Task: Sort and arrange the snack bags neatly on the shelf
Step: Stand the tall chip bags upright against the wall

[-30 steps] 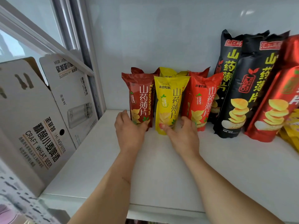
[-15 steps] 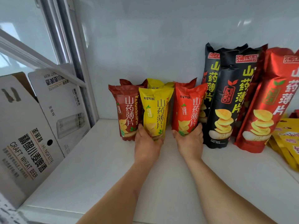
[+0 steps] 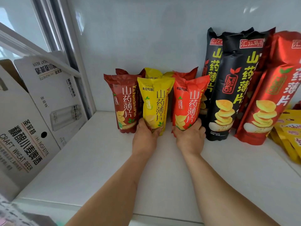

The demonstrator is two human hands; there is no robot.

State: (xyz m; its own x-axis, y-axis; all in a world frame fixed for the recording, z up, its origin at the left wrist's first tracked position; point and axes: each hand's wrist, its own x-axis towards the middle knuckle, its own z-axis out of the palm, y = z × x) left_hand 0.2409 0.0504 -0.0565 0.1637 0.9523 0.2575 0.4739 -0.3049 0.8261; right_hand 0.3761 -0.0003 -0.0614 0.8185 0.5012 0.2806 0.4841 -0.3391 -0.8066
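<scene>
Head view: two hands (image 3: 145, 137) (image 3: 190, 137) grip two of six small bags (image 3: 154, 103).

- A white printed cardboard beer carton (image 3: 24, 128) is seen at the left edge (its lettering reads "CRAFT WHEAT BEER").
- A second white cardboard carton (image 3: 53, 88) is set just behind it.
- A grey metal window frame (image 3: 65, 38) is seen above both.

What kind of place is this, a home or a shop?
Probably a small shop or stockroom, though a home pantry is possible. A white shelf holds several flavours of the same snack standing in rows, such as the yellow bag and tall black bags, and a beer carton stands beside it.
</scene>
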